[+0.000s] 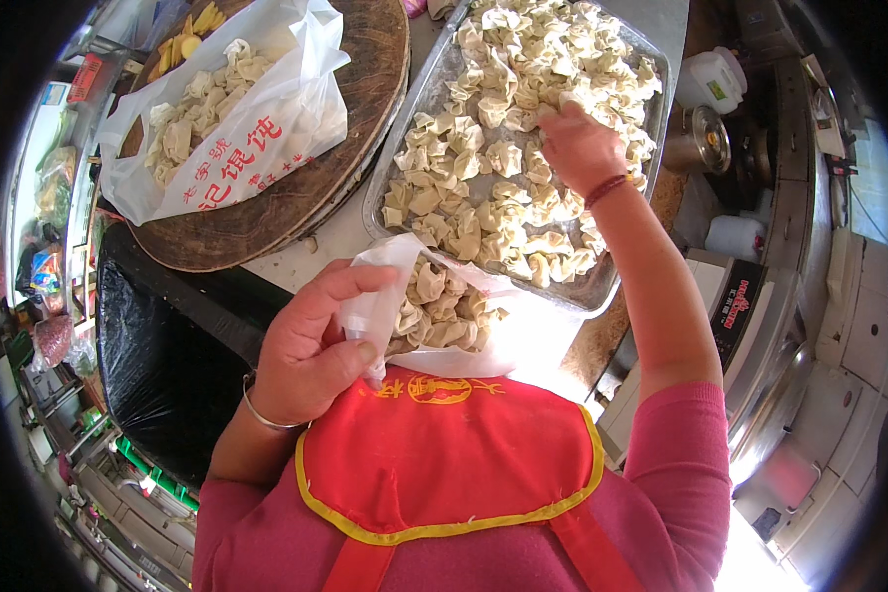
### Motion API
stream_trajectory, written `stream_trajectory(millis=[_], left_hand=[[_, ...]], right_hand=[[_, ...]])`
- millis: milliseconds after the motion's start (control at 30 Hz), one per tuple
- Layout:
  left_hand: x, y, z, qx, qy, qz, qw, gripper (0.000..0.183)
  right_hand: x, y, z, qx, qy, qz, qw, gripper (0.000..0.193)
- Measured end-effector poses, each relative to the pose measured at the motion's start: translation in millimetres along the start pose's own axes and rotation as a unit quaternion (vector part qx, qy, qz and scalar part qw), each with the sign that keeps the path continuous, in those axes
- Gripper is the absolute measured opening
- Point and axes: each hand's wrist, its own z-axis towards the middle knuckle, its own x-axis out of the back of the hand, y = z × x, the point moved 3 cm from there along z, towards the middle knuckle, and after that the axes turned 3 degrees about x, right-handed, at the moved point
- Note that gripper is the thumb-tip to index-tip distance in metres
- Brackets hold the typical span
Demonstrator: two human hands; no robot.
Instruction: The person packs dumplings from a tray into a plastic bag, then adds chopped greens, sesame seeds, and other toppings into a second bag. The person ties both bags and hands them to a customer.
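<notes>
My left hand [311, 345] pinches the rim of a white plastic bag [383, 266] between thumb and fingers, keeping its mouth apart in front of my apron. Inside the bag lies a heap of wontons [442, 314]. Over the right side of a large metal tray [377, 187], my right hand [584, 148] reaches down with its fingers drawn together on a wonton among the others. Many pale folded wontons [503, 158] cover the tray, with bare metal showing between some of them. The fingertips of my right hand are partly hidden by the hand itself.
Left of the tray, a round wooden board [365, 118] carries another white bag [311, 94] of wontons and some yellow pieces [189, 41]. A black-lined bin [158, 345] stands at the left. At the right are a metal pot [705, 138] and a white jug [712, 81].
</notes>
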Motion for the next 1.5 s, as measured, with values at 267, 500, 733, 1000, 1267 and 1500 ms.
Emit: stream_trajectory(millis=[267, 500, 733, 1000, 1267, 1500], left_hand=[[0, -1, 1, 0.005, -0.002, 0.026, 1.000, 0.052], [-5, 0, -2, 0.001, 0.014, 0.046, 0.999, 0.053], [-5, -1, -6, 0.014, 0.029, -0.040, 0.999, 0.057], [-10, 4, -16, -0.021, 0.050, -0.050, 0.997, 0.056], [1, 13, -34, 0.020, 0.141, 0.101, 0.985, 0.030], [-33, 28, -32, -0.099, 0.038, 0.180, 0.978, 0.021]], right_hand=[[-4, 13, -24, 0.004, -0.008, 0.120, 0.993, 0.029], [-2, 24, -26, -0.011, 0.009, 0.278, 0.960, 0.033], [42, -30, -121, 0.065, 0.018, 0.848, 0.526, 0.039], [42, -119, -169, 0.069, 0.210, 0.196, 0.956, 0.041], [3, -63, -224, -0.139, 0.009, 0.266, 0.954, 0.012], [5, -64, -228, -0.125, 0.110, 0.498, 0.851, 0.015]])
